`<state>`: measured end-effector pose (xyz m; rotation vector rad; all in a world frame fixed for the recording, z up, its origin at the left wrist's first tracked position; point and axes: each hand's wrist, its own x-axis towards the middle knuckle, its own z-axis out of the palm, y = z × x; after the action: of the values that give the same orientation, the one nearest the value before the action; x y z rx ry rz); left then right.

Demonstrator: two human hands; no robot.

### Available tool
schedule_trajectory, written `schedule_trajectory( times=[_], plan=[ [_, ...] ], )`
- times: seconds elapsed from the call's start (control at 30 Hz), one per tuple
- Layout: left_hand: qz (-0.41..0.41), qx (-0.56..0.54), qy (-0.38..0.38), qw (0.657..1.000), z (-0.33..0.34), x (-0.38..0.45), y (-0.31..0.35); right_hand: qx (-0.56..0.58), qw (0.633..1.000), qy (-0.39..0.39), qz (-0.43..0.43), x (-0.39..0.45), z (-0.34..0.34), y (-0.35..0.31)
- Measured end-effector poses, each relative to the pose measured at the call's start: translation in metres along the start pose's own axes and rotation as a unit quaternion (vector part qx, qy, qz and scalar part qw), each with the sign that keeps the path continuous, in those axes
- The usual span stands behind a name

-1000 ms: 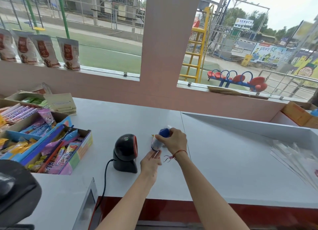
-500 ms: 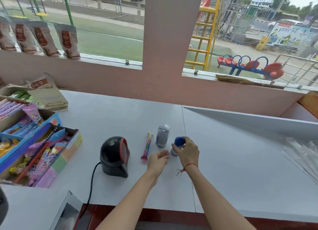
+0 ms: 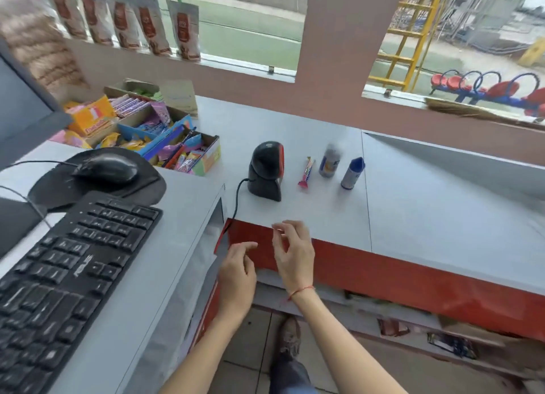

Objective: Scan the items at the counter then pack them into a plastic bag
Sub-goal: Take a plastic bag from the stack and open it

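Three items stand in a row on the grey counter (image 3: 427, 205), right of the black barcode scanner (image 3: 266, 170): a thin candy stick (image 3: 305, 172) lying flat, a grey bottle (image 3: 329, 160) and a small blue-capped bottle (image 3: 352, 173), both upright. My left hand (image 3: 238, 271) and my right hand (image 3: 293, 253) hover at the counter's red front edge, well short of the items. Both hands are empty with fingers loosely apart. No plastic bag shows.
A black keyboard (image 3: 59, 278) and a mouse (image 3: 106, 169) on its pad lie on the lower desk at left. Boxes of sweets (image 3: 165, 140) stand behind the scanner's left side. The scanner's cable (image 3: 236, 199) runs down over the counter edge. Snack packets (image 3: 182, 31) hang at the window.
My right hand let go of the blue-capped bottle, which now stands on the counter. Both hands pulled back to the front edge, and the view swung left and down.
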<state>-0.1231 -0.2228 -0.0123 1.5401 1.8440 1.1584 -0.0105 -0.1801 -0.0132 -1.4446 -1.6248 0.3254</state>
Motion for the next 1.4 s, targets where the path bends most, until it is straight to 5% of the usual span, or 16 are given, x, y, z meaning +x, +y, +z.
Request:
schedule_trajectory(
  times=[0.1, 0.17, 0.3, 0.5, 0.73, 0.83, 0.93, 1.0, 1.17, 1.3, 1.4],
  plan=[
    [0.033, 0.152, 0.066, 0.986, -0.009, -0.015, -0.02, 0.0, 0.991, -0.13, 0.041, -0.016, 0.03, -0.007],
    [-0.019, 0.273, 0.093, 0.957, -0.071, -0.067, -0.04, -0.008, 0.966, -0.256, 0.02, -0.062, 0.042, -0.073],
    [-0.139, 0.351, 0.005, 0.926, -0.075, -0.075, -0.065, -0.141, 0.921, -0.361, 0.038, -0.055, 0.083, -0.084],
    [-0.132, 0.386, -0.01, 0.913, -0.079, -0.077, -0.068, -0.207, 0.929, -0.305, -0.043, -0.056, 0.094, -0.093],
    [-0.123, 0.379, -0.04, 0.916, -0.082, -0.079, -0.064, -0.226, 0.899, -0.369, -0.069, -0.048, 0.09, -0.093],
    [-0.117, 0.393, -0.047, 0.911, -0.081, -0.082, -0.067, -0.212, 0.914, -0.319, -0.132, -0.05, 0.081, -0.098],
    [-0.083, 0.414, -0.033, 0.906, -0.074, -0.085, -0.073, -0.049, 0.962, -0.269, -0.015, -0.056, 0.069, -0.096],
    [-0.062, 0.412, -0.015, 0.909, -0.069, -0.088, -0.073, 0.068, 0.96, -0.254, 0.091, -0.059, 0.057, -0.088],
    [0.022, 0.43, -0.01, 0.903, -0.061, -0.089, -0.065, 0.227, 0.913, -0.211, 0.266, -0.058, 0.033, -0.072],
    [0.07, 0.43, -0.03, 0.899, -0.055, -0.086, -0.053, 0.356, 0.829, -0.153, 0.404, -0.044, 0.005, -0.06],
    [0.069, 0.362, -0.071, 0.927, -0.054, -0.083, -0.021, 0.369, 0.831, -0.082, 0.407, -0.016, -0.04, -0.051]
  ],
)
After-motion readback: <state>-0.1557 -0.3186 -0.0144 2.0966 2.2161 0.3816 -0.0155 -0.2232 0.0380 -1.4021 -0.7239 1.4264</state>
